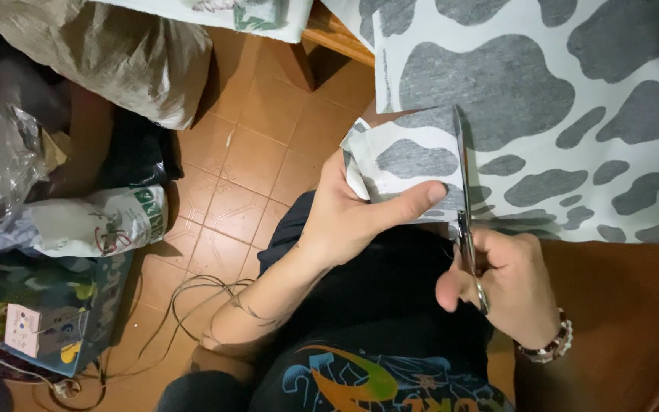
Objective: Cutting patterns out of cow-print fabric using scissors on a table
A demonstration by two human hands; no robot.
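**A:** What is each hand doing?

**B:** The right hand [501,286] has its fingers curled through the handles of the scissors [464,206], and the blades point away, running up into the cow-patterned fabric [558,114]. The left hand [352,217] pinches the cut flap [406,164], thumb on top and fingers underneath, and lifts it to the left of the blades.

**A:** How should this cut be made well?

**B:** I'd keep the flap taut and raised so the blades meet a single flat layer, keep the thumb clear of the edge, and take long, steady closes rather than small snips. The fabric lies at the far right, draped over the table edge just beyond the person's lap.

**A:** And the surroundings?

**B:** The wooden table [619,290] shows bare brown at the near right. Below, on the left, is a floor of terracotta tiles [261,152] with a loose cable [192,290] trailing across it. Crumpled bags [108,53] and packets are piled along the far left.
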